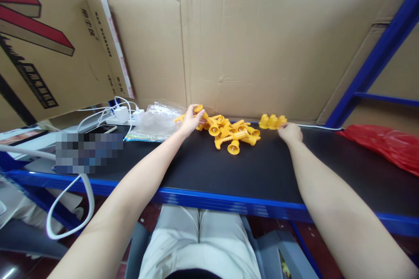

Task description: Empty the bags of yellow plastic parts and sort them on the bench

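Note:
My left hand (191, 121) is closed around a yellow plastic handbell (198, 108) at the left end of a loose pile. Its round mouth shows above my fingers. Several more yellow handbells (233, 147) lie jumbled in the pile, some with the clapper showing inside the mouth and a twisted handle. To the right, a short row of yellow bells (273, 121) stands upright side by side near the cardboard wall. My right hand (290, 132) pinches the rightmost bell (281, 120) of that row; the fingertips are partly hidden behind the hand.
A clear plastic bag (157, 120) lies left of the pile, beside white chargers and cables (121, 114). A red plastic bag (382, 141) is on the right. Cardboard (262, 48) backs the black tabletop (209, 174), which has a blue metal front edge (229, 200).

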Tool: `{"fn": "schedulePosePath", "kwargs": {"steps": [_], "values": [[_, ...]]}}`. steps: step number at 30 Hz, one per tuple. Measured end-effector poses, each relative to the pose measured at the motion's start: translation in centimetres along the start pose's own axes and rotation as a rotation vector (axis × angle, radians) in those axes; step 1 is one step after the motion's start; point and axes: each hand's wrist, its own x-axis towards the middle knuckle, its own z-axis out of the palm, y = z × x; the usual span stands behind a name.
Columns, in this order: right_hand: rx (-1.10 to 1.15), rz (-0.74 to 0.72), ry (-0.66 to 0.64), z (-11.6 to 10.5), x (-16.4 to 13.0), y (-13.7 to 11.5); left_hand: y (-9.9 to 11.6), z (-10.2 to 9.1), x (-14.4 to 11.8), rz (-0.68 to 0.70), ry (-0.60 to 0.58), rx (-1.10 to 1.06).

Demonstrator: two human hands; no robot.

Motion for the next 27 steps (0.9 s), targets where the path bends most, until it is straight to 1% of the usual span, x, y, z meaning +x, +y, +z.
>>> {"fn": "schedulePosePath", "kwargs": {"steps": [6, 9, 12, 15, 18, 21, 22, 24, 25, 27], "values": [[0.009, -0.014, 0.003, -0.3, 0.1, -0.4, 1.2, -0.4, 0.1, 0.012, 0.209, -0.04], [0.043, -0.06, 0.02, -0.6, 0.0, -1.1, 1.5, -0.8, 0.4, 0.049, 0.318, -0.07], [0.111, -0.18, 0.106, -0.9, -0.3, -2.2, 1.7, -1.1, 0.8, 0.1, 0.373, -0.139], [0.204, -0.343, 0.214, -1.2, -0.8, -3.8, 1.8, -1.2, 1.0, 0.155, 0.372, -0.148], [0.31, -0.491, 0.285, -1.9, -1.6, -6.1, 1.9, -1.0, 0.8, 0.254, 0.311, -0.062], [0.467, -0.672, 0.294, -2.8, -3.2, -8.9, 2.1, -0.5, 0.0, 0.45, 0.205, 0.159], [0.523, -0.741, 0.271, -3.1, -4.0, -9.9, 2.2, -0.3, -0.4, 0.533, 0.15, 0.259], [0.66, -0.838, 0.15, -3.8, -6.0, -11.8, 2.6, 0.2, -1.2, 0.679, -0.01, 0.455], [0.744, -0.857, 0.049, -4.1, -7.0, -12.7, 2.7, 0.5, -1.6, 0.73, -0.104, 0.53], [0.823, -0.912, -0.251, -4.7, -9.1, -14.0, 3.1, 0.9, -2.2, 0.77, -0.244, 0.636]]}}
